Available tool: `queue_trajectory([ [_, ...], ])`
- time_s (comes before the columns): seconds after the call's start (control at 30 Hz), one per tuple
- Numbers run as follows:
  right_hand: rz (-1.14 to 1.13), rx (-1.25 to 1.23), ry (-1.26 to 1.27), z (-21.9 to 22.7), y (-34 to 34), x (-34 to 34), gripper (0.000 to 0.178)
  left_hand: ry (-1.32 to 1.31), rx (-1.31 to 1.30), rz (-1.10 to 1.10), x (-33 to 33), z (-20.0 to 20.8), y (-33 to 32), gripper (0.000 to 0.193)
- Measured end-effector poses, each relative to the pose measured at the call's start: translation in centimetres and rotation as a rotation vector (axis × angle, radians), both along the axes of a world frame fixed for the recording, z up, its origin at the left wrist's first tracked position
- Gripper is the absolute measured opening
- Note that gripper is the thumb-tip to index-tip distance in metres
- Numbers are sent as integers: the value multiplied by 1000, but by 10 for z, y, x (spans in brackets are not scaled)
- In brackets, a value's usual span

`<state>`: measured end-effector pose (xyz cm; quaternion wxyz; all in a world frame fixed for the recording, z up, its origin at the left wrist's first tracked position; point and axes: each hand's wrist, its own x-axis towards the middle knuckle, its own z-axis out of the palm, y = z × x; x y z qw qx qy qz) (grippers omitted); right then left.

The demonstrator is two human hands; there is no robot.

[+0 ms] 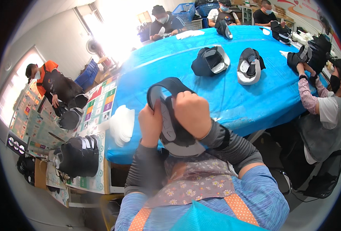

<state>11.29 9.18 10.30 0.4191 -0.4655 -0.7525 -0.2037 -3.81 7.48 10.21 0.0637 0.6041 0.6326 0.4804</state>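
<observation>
A black shoe upper (171, 85) with a grey inside is held up in front of my chest, over the near edge of the blue-covered table (147, 73). My left hand (151, 124) is closed on its left side, thumb laid along the inner edge. My right hand (193, 115) makes a fist around the right side of the opening, fingers curled over the rim. A long pale grey strip (167, 125) shows inside the upper between my hands. Its lower end, with a light grey edge, hangs close to my flowered apron (201, 181).
Two black-and-white shoe uppers (211, 61) (250, 68) lie farther back on the table. White flat pieces (122, 125) are fanned at its left edge. Black uppers (80, 156) stand bundled on the left side table. Co-workers sit at the far side and right; one stands left.
</observation>
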Motion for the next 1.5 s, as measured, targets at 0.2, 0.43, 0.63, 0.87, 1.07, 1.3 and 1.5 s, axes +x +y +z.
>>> queue_trajectory([
  [0.2,35,139,31,-7,-22,-27,11,-219,227,-9,22,3,-21,43],
  [0.43,357,-54,212,8,-44,8,30,-532,159,-184,-19,-12,-25,25],
  [0.63,941,-502,990,-8,-24,82,35,-486,201,-339,-65,-31,-39,31],
  [0.87,1069,-324,480,-67,-2,66,31,-435,198,-512,-33,-50,-28,29],
  [1.07,1366,-1035,1109,-46,-7,50,40,-531,236,-357,-45,-91,-33,30],
  [1.3,1133,-1176,1079,-66,-12,60,35,-388,424,-178,-51,-72,-53,32],
  [1.5,1078,-958,818,-35,-8,65,22,-123,545,-232,-61,-43,-76,33],
])
